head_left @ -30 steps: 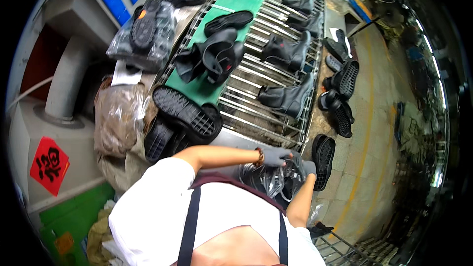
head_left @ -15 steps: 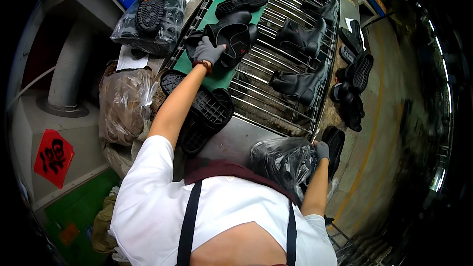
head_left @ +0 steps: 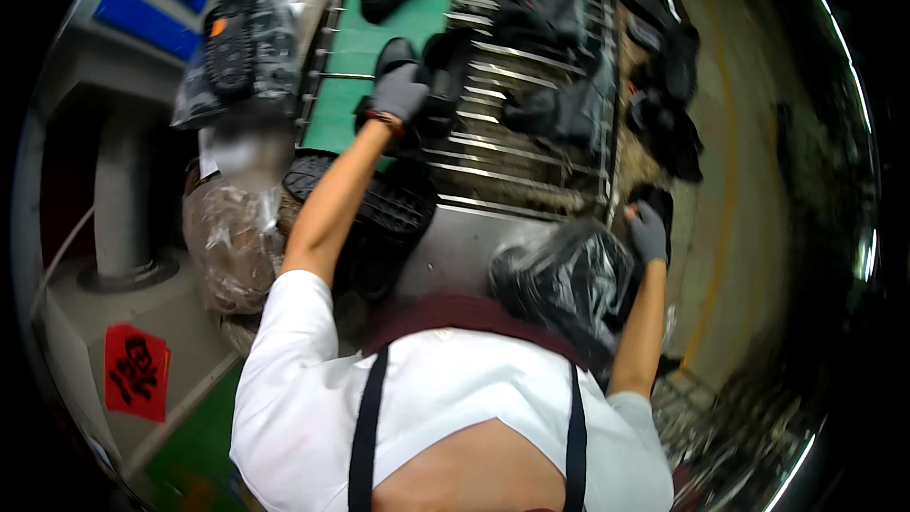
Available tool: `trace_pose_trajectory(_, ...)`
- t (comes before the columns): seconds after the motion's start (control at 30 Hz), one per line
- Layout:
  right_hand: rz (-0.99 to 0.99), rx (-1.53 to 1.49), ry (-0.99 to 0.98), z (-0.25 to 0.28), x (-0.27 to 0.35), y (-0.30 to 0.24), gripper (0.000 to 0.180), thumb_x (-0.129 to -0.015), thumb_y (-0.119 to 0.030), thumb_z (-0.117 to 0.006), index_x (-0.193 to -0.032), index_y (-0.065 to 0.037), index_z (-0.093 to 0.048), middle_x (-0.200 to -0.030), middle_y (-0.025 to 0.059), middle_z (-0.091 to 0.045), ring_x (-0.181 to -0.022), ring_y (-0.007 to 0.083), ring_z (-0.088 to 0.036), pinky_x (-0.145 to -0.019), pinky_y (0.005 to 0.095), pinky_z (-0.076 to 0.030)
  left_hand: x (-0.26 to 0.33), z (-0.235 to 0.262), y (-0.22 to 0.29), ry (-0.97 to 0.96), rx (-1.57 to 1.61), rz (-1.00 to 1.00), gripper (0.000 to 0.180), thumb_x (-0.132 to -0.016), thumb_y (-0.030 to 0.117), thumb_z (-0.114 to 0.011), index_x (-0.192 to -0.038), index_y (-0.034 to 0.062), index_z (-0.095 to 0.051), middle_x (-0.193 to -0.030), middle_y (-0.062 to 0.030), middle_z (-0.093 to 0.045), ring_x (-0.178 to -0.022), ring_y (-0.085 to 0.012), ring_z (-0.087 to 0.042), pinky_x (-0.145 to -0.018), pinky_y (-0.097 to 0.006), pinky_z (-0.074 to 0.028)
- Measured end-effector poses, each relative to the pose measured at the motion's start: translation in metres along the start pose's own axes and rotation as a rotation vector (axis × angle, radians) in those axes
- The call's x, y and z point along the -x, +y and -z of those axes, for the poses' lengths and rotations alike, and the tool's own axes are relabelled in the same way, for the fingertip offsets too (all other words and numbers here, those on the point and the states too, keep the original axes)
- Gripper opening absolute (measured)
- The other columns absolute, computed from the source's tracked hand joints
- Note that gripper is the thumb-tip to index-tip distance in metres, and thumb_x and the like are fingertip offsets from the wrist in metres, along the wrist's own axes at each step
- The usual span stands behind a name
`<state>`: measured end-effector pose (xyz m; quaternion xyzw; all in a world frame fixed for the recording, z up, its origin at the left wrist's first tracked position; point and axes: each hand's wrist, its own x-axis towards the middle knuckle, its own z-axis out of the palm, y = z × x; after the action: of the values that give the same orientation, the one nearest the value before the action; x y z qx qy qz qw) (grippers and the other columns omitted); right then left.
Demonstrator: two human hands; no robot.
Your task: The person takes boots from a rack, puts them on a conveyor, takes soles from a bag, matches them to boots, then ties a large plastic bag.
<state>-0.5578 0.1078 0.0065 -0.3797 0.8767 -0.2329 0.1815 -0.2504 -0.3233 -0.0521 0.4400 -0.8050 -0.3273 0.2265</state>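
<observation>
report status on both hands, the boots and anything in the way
Gloved left hand at black boots, partly on green strip, grip blurred. Gloved right hand at black shoe sole, contact unclear. Clear plastic bag beside right forearm, blocking neither hand.

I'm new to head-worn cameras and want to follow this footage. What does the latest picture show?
No machine handles things here; a person works by hand. A fisheye camera on their head looks down, bending straight edges. The grey-gloved left hand is at black boots on a green strip; the gloved right hand is at a black sole, near a clear plastic bag. More dark boots lie across metal rods. Blur hides whether either hand grips.
</observation>
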Motion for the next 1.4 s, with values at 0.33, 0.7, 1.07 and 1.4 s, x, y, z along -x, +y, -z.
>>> trace_pose_trajectory(0.33, -0.225, -0.05, -0.142, 0.096, 0.11, -0.033, 0.03, -0.081, -0.031, -0.063, -0.076, -0.002, -0.057, -0.062, 0.0071, -0.049, -0.058, 0.0147, -0.047, -0.056, 0.0314, -0.038, 0.084, 0.041, 0.144, -0.183, -0.323, -0.315, 0.024, -0.086, 0.029, -0.056, -0.092, 0.0061, -0.058, -0.084, -0.0125, -0.063, -0.079, -0.034, -0.06, -0.067, -0.039, -0.047)
trace_pose_trajectory(0.7, 0.072, 0.193, -0.27, 0.03, 0.22, -0.034, 0.02, -0.082, -0.029, -0.06, -0.088, -0.01, -0.06, -0.086, 0.008, -0.059, -0.087, 0.0296, -0.057, -0.074, 0.0405, -0.044, 0.269, -0.126, 0.279, -0.759, -0.017, -1.2, 0.043, -0.079, 0.035, -0.061, -0.113, 0.0097, -0.054, -0.115, -0.0106, -0.052, -0.117, -0.0292, -0.045, -0.106, -0.048, -0.026)
trace_pose_trajectory(1.07, -0.07, -0.382, -0.218, 0.042, 0.277, -0.041, 0.022, -0.086, -0.029, -0.06, -0.091, -0.008, -0.056, -0.075, 0.0118, -0.06, -0.066, 0.0297, -0.06, -0.057, 0.0346, -0.044, 0.267, -0.101, 0.278, -1.184, 0.142, -1.12, 0.021, -0.08, 0.031, -0.06, -0.089, 0.0116, -0.056, -0.086, -0.0077, -0.059, -0.095, -0.0264, -0.056, -0.1, -0.042, -0.032)
trace_pose_trajectory(1.4, -0.182, -0.746, -0.459, 0.041, 0.262, -0.043, 0.02, -0.073, -0.013, -0.061, -0.089, -0.001, -0.065, -0.074, 0.0008, -0.06, -0.071, 0.008, -0.054, -0.067, 0.0241, -0.044, 0.302, -0.111, 0.263, -0.871, 0.095, -0.847, 0.024, -0.072, 0.035, -0.065, -0.088, 0.0192, -0.057, -0.068, -0.0072, -0.061, -0.065, -0.0309, -0.061, -0.053, -0.041, -0.045)
